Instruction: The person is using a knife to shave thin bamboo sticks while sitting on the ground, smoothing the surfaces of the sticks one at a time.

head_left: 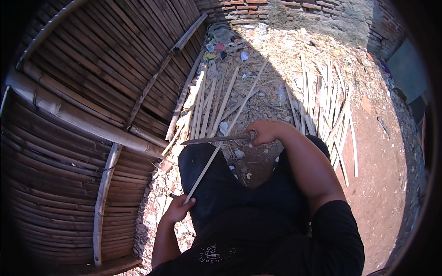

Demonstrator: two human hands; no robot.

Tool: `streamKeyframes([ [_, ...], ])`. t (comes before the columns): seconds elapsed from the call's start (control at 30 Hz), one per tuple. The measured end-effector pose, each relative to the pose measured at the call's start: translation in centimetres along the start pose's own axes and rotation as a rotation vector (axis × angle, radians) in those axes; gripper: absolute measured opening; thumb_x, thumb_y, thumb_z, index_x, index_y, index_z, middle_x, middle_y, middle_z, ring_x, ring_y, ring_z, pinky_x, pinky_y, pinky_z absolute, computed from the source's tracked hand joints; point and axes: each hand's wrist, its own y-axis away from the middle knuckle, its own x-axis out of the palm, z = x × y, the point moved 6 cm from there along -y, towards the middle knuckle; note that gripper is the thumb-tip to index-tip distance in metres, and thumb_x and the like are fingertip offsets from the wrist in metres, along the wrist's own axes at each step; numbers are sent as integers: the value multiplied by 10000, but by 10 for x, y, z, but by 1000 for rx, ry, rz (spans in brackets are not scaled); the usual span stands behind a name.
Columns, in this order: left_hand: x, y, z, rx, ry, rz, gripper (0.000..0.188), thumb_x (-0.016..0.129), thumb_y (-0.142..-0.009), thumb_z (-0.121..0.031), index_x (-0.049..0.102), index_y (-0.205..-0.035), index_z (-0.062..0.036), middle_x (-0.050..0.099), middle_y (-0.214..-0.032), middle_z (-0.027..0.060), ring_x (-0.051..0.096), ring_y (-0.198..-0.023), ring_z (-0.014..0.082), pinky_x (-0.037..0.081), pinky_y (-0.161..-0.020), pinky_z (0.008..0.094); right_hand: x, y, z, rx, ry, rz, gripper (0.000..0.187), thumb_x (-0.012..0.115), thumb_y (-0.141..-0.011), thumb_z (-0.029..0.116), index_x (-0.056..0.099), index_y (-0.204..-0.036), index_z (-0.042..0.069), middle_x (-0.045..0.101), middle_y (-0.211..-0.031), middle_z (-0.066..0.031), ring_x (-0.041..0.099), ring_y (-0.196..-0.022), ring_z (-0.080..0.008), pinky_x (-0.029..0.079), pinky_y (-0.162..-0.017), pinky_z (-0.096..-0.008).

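My left hand [178, 209], beside my left thigh, is closed on the near end of a long, thin bamboo strip [204, 172]. The strip slants away from me over my left leg, its far end reaching out above the littered ground. In my right hand [263, 132], over my right knee, is the handle of a long knife [212, 139] with a dark blade. That blade points left and crosses the strip at about knee height. Whether its edge touches the strip I cannot tell.
More pale strips [225, 101] lie on the ground ahead to the left, and a larger pile [329, 99] to the right. A bamboo-slat wall [87, 92] stands close on my left. A brick wall [294, 11] closes off the far side. Shavings and rubbish [244, 56] litter the ground.
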Motion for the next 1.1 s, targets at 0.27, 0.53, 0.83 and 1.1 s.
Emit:
streamKeyframes([
  [0.27, 2, -5, 3, -11, 90, 26, 324, 613, -994, -327, 642, -890, -21, 511, -730, -76, 441, -708, 58, 381, -634, 252, -38, 20, -75, 356, -173, -417, 642, 782, -752, 419, 641, -1182, -37, 684, -959, -255, 660, -972, -410, 507, -887, -443],
  [0.53, -2, -2, 5, -23, 34, 7, 319, 623, -990, -317, 648, -881, -18, 509, -721, -74, 439, -702, 56, 381, -633, 251, 10, -3, 29, 26, 49, 145, 559, 777, -743, 407, 662, -1179, 76, 685, -1060, -207, 638, -1046, -407, 500, -912, -464],
  [0.83, 1, -2, -1, -45, 70, 30, 328, 607, -998, -322, 662, -956, -2, 541, -759, -63, 463, -734, 66, 401, -659, 256, -34, 13, -65, 346, -55, -193, 618, 779, -752, 402, 637, -1224, 29, 670, -1116, -235, 630, -1092, -393, 492, -936, -444],
  [1.1, -2, -2, -2, -69, 41, 44, 322, 608, -997, -317, 668, -964, -2, 562, -770, -59, 479, -739, 66, 408, -669, 254, -17, 7, -30, 218, -29, -107, 570, 779, -744, 373, 659, -1180, 26, 676, -1086, -239, 633, -1063, -410, 492, -937, -465],
])
